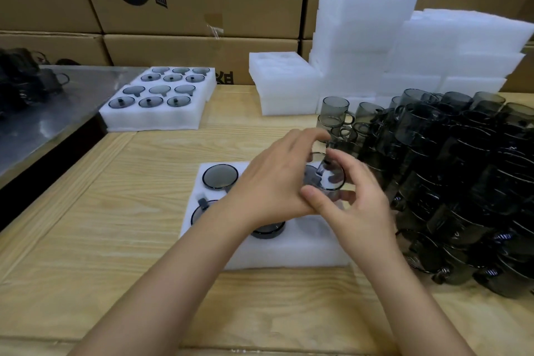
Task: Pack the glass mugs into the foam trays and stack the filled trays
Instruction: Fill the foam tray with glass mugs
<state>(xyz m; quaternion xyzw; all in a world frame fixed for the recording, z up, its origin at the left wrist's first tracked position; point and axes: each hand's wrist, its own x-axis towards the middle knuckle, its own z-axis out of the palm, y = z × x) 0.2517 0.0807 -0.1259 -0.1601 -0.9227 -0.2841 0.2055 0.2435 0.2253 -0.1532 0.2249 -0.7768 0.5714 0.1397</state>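
Stretching both forearms (pixel 179 277) across the table (pixel 101 225), gripping a smoky glass mug (pixel 328 179) in the right hand (pixel 358 211), thumb and fingers curled round its rim, just above the right end of the near foam tray (pixel 274 254). Arching the left hand (pixel 274 182) over the mug, fingers bent, grip impossible to tell. Showing three mugs (pixel 220 176) seated in that tray.

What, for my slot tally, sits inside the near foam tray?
In the near foam tray: a rear mug, a left mug, a front mug. The left hand, and the right hand gripping another mug, hide the rest.
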